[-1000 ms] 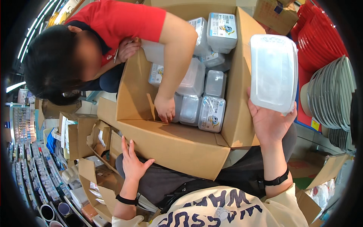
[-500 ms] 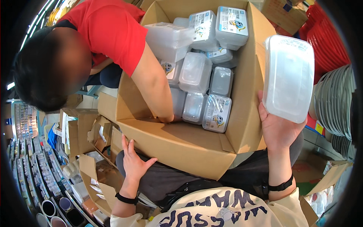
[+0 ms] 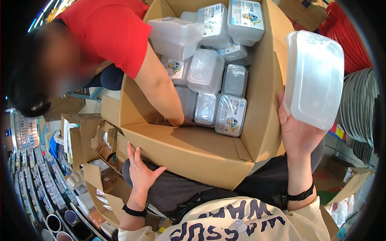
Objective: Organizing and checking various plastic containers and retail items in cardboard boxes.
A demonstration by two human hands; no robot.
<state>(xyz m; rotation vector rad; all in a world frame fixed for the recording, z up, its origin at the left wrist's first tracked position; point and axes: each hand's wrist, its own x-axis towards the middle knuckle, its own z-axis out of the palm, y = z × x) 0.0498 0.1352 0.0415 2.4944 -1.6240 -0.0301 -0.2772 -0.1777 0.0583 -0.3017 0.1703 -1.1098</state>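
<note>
In my right hand (image 3: 300, 134) I hold up a wrapped stack of clear plastic food containers (image 3: 315, 78), to the right of a large cardboard box (image 3: 187, 154). My fingers are mostly hidden behind the stack. My left hand (image 3: 140, 168) rests at the box's near left side, fingers spread against the cardboard. Inside the box lie several wrapped packs of clear containers (image 3: 206, 70), some with blue and white labels. A person in a red shirt reaches a bare arm (image 3: 161, 90) into the box from the left; that hand's fingers are hidden at the bottom.
Metal rings or plates (image 3: 358, 108) are stacked at the right, below red round goods (image 3: 350, 48). An opened carton (image 3: 102, 188) stands at the lower left, near shelves of small goods (image 3: 40, 180). Another carton (image 3: 303, 16) sits at the far right.
My right hand has lifted the container stack slightly up and to the right. The other person's head and arm have shifted a little left. My left hand stays in place.
</note>
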